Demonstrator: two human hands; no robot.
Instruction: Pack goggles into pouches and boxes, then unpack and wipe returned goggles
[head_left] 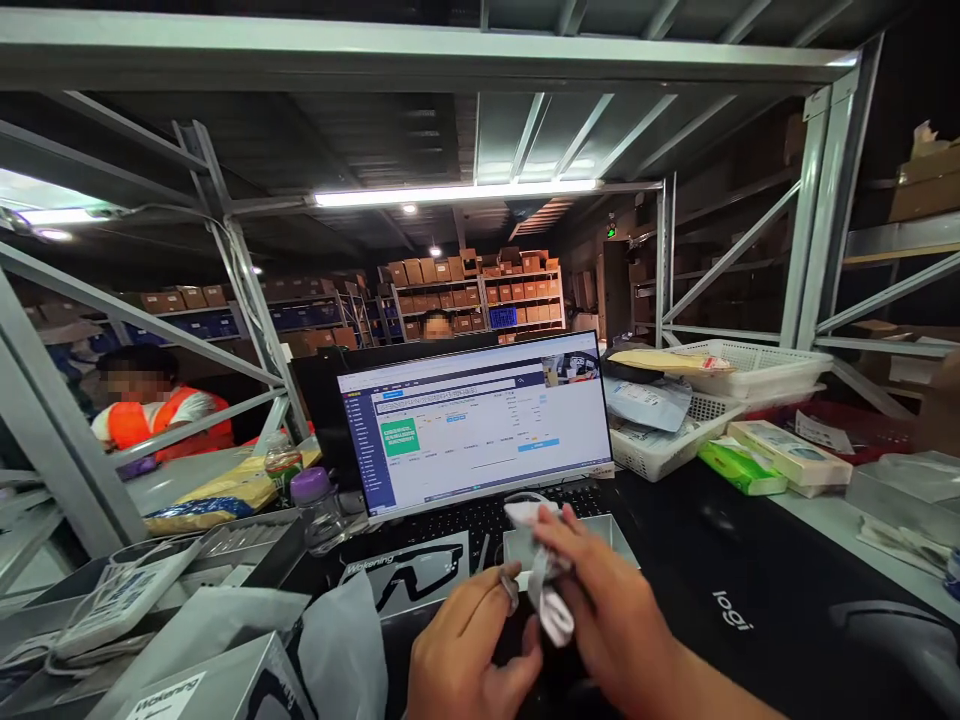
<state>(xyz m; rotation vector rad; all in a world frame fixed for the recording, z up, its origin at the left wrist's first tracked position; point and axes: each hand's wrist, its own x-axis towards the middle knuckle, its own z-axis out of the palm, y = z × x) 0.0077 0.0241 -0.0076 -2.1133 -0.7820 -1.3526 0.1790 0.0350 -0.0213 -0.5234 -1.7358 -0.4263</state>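
Note:
My right hand (626,610) is closed around a crumpled, rolled white and grey piece (556,618), perhaps cloth or soft packing; its exact kind is unclear. Close beside it, the fingers of my left hand (472,650) are curled, with a small grey bit at the fingertips that I cannot make out. Just behind both hands lies an open, shallow grey box (619,540), partly covered by my fingers. A flat Wakening box (420,570) printed with dark sport glasses rests left of it. Another Wakening box (217,685) and a pale pouch (345,645) are at lower left.
A monitor (480,430) stands behind a black keyboard (457,512). White baskets (652,455) with packets are at the right, near a green pack (742,465). A purple-lidded bottle (315,510) stands left. A scanner (892,640) lies lower right. A person in an orange vest (180,420) sits left.

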